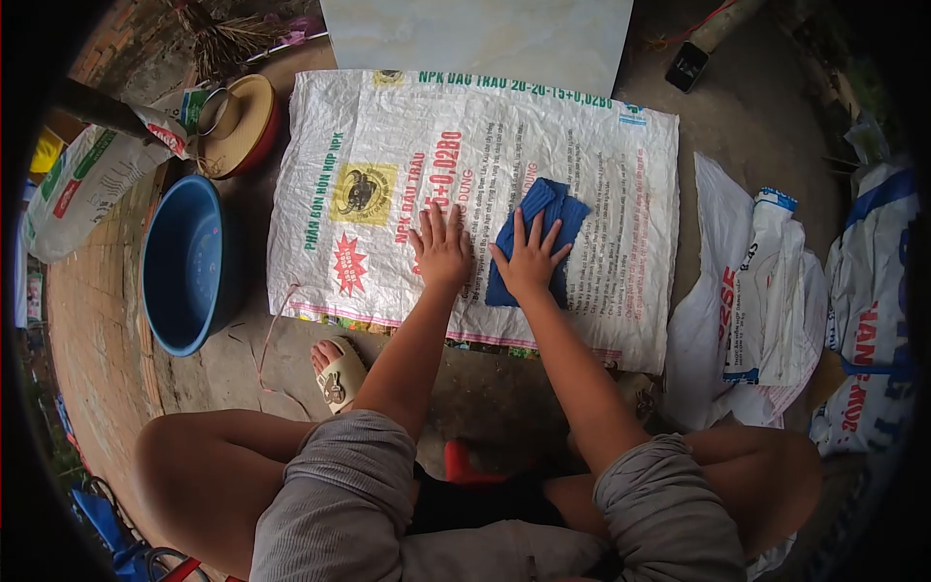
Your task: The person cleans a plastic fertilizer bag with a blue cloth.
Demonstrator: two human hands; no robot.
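A white woven fertilizer sack [320, 194] with green and red print lies flattened out in front of me. My left hand [442, 254] rests flat on its middle, fingers spread over the red lettering. Just to the right, my right hand [529, 264] lies palm down on a folded blue cloth [561, 206], its fingers apart and not wrapped round it. The cloth sits on the sack, right of its centre, and its part under the palm is hidden.
To the left stand a blue basin [184, 272] and a red tub with a tan lid [254, 116]. Folded white sacks [776, 301] lie on the right. A pale board [475, 39] is beyond the sack, near a small black device [687, 66]. My sandalled foot [339, 371] is close to the sack's near edge.
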